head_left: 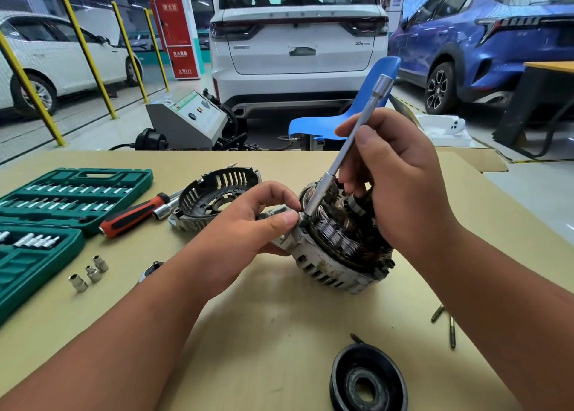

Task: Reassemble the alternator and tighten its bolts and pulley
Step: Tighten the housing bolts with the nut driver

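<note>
At the middle of the table (279,317) the alternator (329,261) lies tilted, its windings exposed. The left hand (248,224) pinches its mounting ear, likely to stop it turning. The right hand (397,177) grips a long socket bar (351,137) like a pen, with the tip at the rim. The left thumb hides any bolt there. Near right, the pulley (368,379) is cut off; the end cover (214,196) waits behind.

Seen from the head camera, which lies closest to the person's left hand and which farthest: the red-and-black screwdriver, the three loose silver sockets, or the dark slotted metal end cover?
1. Dark slotted metal end cover, just behind the left hand.
2. Red-and-black screwdriver, farther to the left.
3. Three loose silver sockets, farthest left and nearer the person.
</note>
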Available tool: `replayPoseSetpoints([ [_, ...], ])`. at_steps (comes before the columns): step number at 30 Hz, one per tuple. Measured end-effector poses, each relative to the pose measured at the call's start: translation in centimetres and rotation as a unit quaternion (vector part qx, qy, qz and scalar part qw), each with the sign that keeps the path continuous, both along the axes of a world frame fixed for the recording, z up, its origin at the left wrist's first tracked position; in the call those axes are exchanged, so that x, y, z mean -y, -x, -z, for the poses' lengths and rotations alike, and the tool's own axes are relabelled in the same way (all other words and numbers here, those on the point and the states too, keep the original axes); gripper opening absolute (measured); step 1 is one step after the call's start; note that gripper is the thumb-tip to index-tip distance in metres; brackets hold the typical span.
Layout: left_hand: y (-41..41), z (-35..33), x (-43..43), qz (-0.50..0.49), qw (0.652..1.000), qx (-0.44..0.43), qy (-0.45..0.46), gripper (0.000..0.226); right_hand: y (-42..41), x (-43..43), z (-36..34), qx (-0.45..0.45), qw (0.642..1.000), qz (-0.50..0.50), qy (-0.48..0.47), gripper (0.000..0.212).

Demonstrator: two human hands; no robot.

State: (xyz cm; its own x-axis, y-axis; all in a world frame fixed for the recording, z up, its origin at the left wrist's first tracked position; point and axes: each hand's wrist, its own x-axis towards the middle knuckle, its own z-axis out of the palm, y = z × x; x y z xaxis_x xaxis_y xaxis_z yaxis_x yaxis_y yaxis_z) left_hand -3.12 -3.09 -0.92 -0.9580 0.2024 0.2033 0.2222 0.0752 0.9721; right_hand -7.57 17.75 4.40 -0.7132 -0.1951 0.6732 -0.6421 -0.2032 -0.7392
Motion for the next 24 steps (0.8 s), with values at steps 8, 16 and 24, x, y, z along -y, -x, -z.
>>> replayPoseSetpoints([
  [8, 0.10, 0.07, 0.02, -0.002, 1.000, -0.002, -0.001, 0.016, 0.02, 0.04, -0.07, -0.020, 1.000, 0.001, -0.006, 0.007],
  [16, 0.16, 0.15, 0.11, 0.000, 1.000, -0.006, 0.005, 0.016, -0.09, -0.15, -0.01, -0.004, 1.000, -0.012, -0.004, 0.015],
  [24, 0.25, 0.27, 0.25, 0.000, 1.000, -0.007, 0.004, 0.015, 0.02, -0.22, -0.01, -0.009, 1.000, -0.005, -0.007, 0.008],
])
